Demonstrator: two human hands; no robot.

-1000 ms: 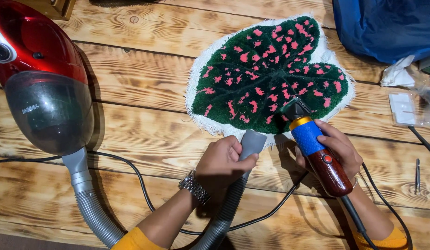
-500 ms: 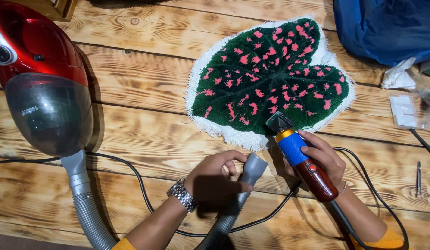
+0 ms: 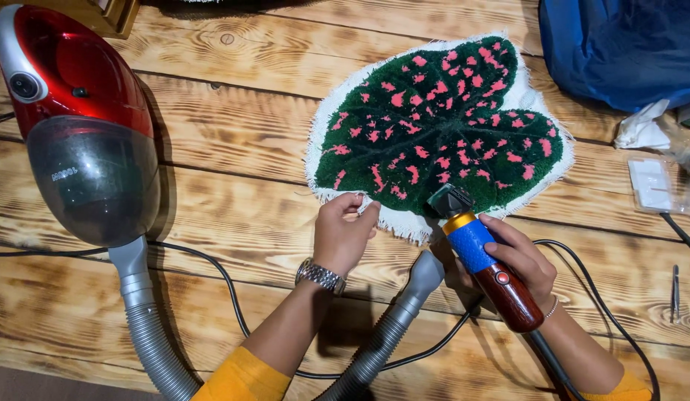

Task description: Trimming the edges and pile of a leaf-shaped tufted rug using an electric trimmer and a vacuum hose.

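At nine o'clock a red vacuum cleaner (image 3: 77, 126) lies on the scorched wooden desk (image 3: 233, 186), its grey ribbed hose (image 3: 148, 334) running toward six o'clock, and a second hose stretch ends in a nozzle (image 3: 423, 273) resting loose on the boards between the arms. The left hand (image 3: 343, 234), a metal watch (image 3: 320, 276) at its wrist, has its fingers (image 3: 354, 202) pinching the white backing edge of the leaf-shaped tufted rug (image 3: 441, 126), dark green with pink flecks, which lies flat at about one o'clock from centre. The right hand (image 3: 517, 260) is clenched around a corded trimmer (image 3: 482, 260), blue grip and brown body, its black cutting head touching the rug's lower edge. At three o'clock sit a blue bag (image 3: 620, 44), crumpled tissue (image 3: 642, 130) and a small tweezer-like tool (image 3: 675, 293).

The trimmer head is close to the pinching fingers, so a slip could nick them or gouge the pile; the black cord (image 3: 211, 275) looping under the arms could snag and jerk the tool
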